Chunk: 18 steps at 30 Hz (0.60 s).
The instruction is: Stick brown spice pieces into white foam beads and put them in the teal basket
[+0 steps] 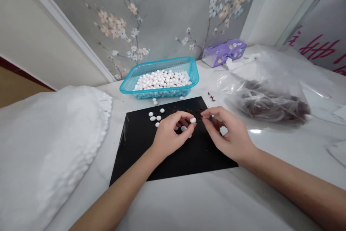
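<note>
Over a black mat, my left hand holds a small white ball between thumb and fingertips. Just to its right, my right hand has thumb and forefinger pinched together; whatever is between them is too small to make out. More white balls lie loose on the mat left of my left hand, and a few show beneath its fingers. Small dark brown bits are scattered along the mat's far part, partly hidden by my hands.
Behind the mat stands a blue plastic basket full of white balls, with brown bits among them. A clear bag of brown pieces lies right, near a purple tissue pack. A large white bag bulges at left.
</note>
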### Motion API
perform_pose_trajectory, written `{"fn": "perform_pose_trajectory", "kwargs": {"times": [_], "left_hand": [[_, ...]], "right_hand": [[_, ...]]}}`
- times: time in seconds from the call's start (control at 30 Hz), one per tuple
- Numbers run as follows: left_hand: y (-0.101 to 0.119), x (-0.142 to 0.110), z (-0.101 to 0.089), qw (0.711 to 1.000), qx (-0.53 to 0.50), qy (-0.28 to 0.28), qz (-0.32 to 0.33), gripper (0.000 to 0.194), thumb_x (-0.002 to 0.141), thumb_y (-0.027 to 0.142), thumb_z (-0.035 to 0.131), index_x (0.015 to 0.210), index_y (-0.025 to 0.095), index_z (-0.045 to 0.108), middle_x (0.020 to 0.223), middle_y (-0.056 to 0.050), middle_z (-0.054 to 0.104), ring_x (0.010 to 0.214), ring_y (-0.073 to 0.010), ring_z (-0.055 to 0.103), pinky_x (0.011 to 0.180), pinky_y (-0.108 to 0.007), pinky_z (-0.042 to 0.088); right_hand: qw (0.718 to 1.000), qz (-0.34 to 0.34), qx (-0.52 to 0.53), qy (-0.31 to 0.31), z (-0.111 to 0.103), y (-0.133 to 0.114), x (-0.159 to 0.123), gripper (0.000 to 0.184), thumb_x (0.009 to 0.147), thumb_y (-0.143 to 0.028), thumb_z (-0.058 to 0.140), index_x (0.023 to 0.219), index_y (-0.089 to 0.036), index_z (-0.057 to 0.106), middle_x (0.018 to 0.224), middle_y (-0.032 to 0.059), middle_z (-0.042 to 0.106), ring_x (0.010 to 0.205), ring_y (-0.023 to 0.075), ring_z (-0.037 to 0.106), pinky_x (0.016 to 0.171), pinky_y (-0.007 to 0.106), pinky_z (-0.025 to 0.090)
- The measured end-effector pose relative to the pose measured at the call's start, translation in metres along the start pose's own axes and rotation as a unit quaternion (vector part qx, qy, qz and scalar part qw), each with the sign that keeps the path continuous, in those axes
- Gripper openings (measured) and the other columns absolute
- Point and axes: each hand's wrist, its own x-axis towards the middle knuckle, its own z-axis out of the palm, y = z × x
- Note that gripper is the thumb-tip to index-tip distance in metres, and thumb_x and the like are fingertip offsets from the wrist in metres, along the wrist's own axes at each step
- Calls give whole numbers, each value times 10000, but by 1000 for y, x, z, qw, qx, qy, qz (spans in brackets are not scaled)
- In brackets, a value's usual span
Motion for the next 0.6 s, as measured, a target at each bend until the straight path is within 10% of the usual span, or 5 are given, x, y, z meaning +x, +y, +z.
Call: {"fn": "perform_pose_trajectory", "kwargs": {"times": [0.33, 0.6], "left_hand": [[-2, -1, 1, 1000, -1, 13, -2, 144, 746, 212, 625, 887, 199, 600, 736, 14, 664, 610, -89, 607, 544, -193, 451], [-2, -1, 1, 1000, 5, 3, 1, 101, 766, 234, 604, 863, 211, 615, 776, 4, 679, 619, -95, 603, 571, -206, 469]], "right_hand": [[1000, -1, 16, -3, -1, -2, -2, 93, 816, -169, 506, 885, -232, 511, 555, -55, 468, 449, 100, 432, 459, 235, 365], [996, 23, 67, -49, 2, 1, -2, 113, 858, -205, 459, 963, -240, 483, 856, 9, 596, 512, 87, 501, 483, 228, 402]]}}
